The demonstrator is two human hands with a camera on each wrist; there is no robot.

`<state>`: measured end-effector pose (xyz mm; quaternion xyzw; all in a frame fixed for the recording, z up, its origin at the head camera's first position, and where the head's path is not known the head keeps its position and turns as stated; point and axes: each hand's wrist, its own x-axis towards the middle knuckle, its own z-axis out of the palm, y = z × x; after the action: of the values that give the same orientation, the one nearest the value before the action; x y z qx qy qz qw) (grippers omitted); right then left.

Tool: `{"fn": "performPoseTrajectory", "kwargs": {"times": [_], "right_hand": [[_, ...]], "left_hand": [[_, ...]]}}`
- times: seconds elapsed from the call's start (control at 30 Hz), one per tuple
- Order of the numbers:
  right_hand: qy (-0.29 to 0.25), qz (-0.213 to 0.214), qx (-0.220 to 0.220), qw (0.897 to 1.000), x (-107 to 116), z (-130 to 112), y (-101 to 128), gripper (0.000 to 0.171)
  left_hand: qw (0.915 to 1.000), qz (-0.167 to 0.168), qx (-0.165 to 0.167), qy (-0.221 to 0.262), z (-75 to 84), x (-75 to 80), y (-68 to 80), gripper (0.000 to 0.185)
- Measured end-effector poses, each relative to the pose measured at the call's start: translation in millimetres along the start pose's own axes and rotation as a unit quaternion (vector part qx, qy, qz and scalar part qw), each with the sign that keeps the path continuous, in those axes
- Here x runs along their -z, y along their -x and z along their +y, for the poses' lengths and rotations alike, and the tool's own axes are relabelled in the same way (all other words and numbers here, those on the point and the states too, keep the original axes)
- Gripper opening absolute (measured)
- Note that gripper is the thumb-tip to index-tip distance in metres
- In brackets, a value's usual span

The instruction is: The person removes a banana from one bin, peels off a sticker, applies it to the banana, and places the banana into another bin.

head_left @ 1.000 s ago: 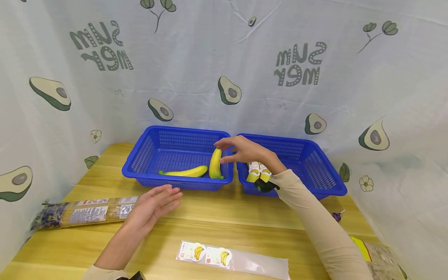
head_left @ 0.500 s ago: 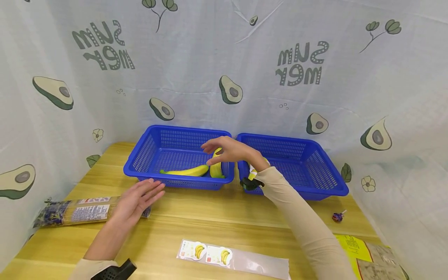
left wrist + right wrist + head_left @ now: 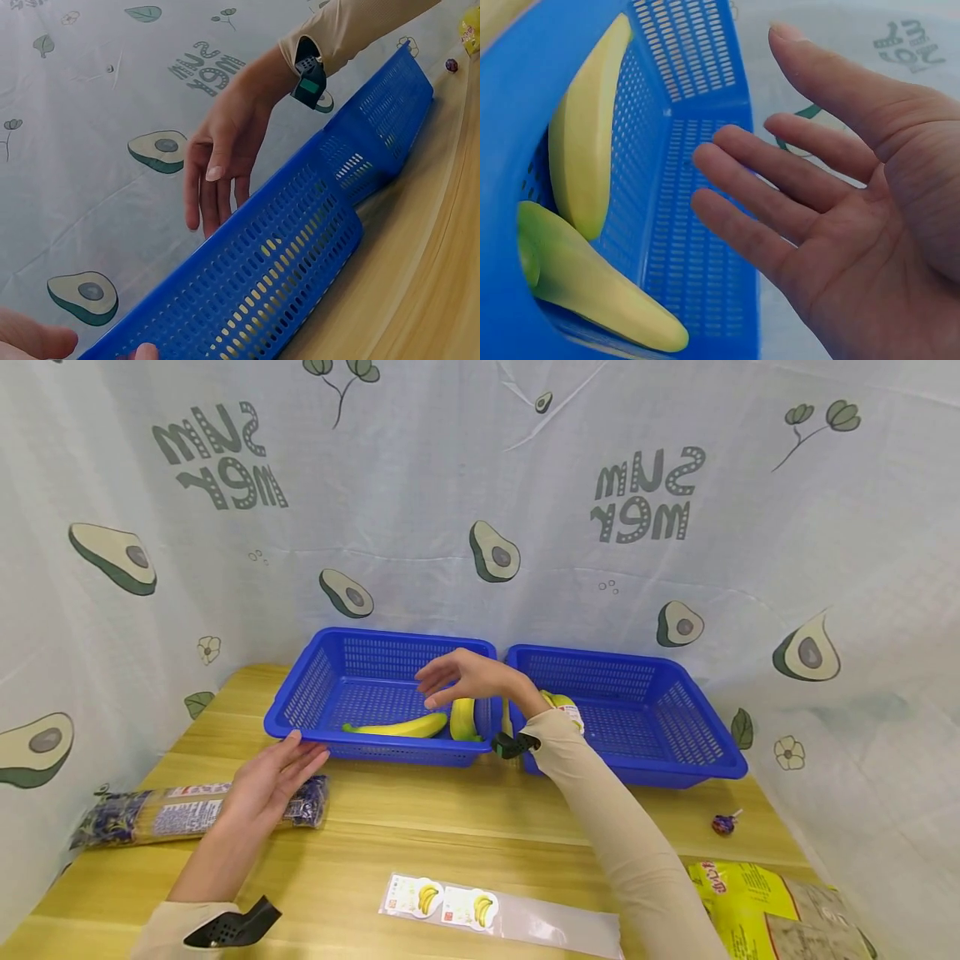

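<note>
My left hand (image 3: 262, 781) is at the front left corner of the left blue basket (image 3: 375, 639), fingertips right at its rim and fingers extended. In the left wrist view only its fingertips show, beside the basket's rim. My right hand (image 3: 468, 677) hovers over the same basket with loosely bent fingers and nothing in them; the right wrist view shows its bare palm. Two bananas lie inside: one (image 3: 405, 727) along the front wall, the other (image 3: 463, 722) upright at the right end, partly hidden by my right hand in the head view.
A second blue basket (image 3: 667, 693) stands at the right, holding labelled bananas (image 3: 564, 706). Banana stickers on a clear strip (image 3: 480, 910) lie in front. A noodle packet (image 3: 176, 814) is at left, a lollipop (image 3: 723, 824) and a yellow bag (image 3: 750, 902) at right.
My right hand has moved left, away from the upright banana, staying over the left basket. My left hand has moved left and up to the basket's front left rim.
</note>
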<state>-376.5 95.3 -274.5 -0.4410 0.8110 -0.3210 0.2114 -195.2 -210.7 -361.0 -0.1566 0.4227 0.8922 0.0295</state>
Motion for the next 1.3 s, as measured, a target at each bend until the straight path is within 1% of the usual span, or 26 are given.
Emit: {"fn": "performPoseTrajectory", "kwargs": {"times": [0.13,0.3,0.5,0.6,0.73,0.8,1.0,1.17,1.3], "right_hand": [[-0.027,0.006,-0.011,1.000,-1,4,-6,0.048],[-0.069,0.008,-0.014,0.998,-2,12,-14,0.043],[-0.094,-0.001,-0.024,0.995,-6,18,-24,0.042],[-0.119,-0.006,-0.032,0.992,-8,22,-30,0.042],[-0.162,-0.016,-0.042,0.986,-10,27,-37,0.044],[-0.174,-0.020,-0.049,0.983,-11,29,-39,0.045],[-0.171,-0.033,-0.080,0.981,-13,34,-47,0.047],[-0.174,-0.047,-0.090,0.980,-16,39,-54,0.047],[-0.188,-0.053,-0.099,0.976,-17,41,-58,0.049]], "left_hand": [[0.9995,0.016,0.018,0.020,5.7,3.2,-2.6,0.061],[0.9983,0.037,0.023,0.039,11.4,6.9,-5.6,0.069],[0.9957,0.059,0.012,0.070,17.8,11.1,-6.1,0.070],[0.9954,0.064,0.009,0.071,18.8,12.0,-7.3,0.068],[0.9954,0.070,0.006,0.065,17.9,10.5,-9.9,0.066],[0.9946,0.077,0.004,0.070,17.4,9.5,-11.2,0.066],[0.9926,0.091,0.003,0.080,17.0,7.8,-11.9,0.067],[0.9919,0.092,-0.001,0.087,16.0,6.4,-11.5,0.065],[0.9925,0.093,-0.007,0.080,14.9,5.1,-11.9,0.063]]}}
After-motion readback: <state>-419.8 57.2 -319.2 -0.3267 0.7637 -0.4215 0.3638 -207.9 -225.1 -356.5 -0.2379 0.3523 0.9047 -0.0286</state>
